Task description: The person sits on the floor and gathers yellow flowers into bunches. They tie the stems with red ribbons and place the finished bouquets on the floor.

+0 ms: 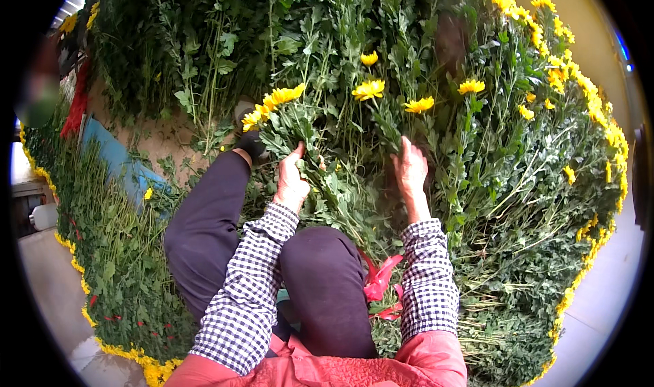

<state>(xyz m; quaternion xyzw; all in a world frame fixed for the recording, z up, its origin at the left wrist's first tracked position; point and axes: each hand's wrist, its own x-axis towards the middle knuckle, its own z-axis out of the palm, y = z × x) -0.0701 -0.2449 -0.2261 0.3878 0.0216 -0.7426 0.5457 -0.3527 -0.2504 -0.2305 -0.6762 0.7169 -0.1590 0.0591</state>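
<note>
My left hand [291, 183] is closed round the leafy stems of a small bunch of yellow chrysanthemums [279, 99], whose heads sit together beyond my fingers. The lower stems slant down to the right in front of my knee. My right hand [411, 171] is among the standing greenery with its fingers stretched out and apart from the thumb. Just beyond it are a single yellow chrysanthemum [418, 105] and another chrysanthemum [368, 89] on leafy stems. Whether its fingertips touch a stem is hard to make out.
Chrysanthemum stems [524, 203] lie heaped to the right, yellow heads along the outer edge. Another long pile [116, 264] runs down the left. Red plastic ribbon [381, 278] lies beside my knee. A blue sheet [116, 155] and red strands [77, 104] are at the left.
</note>
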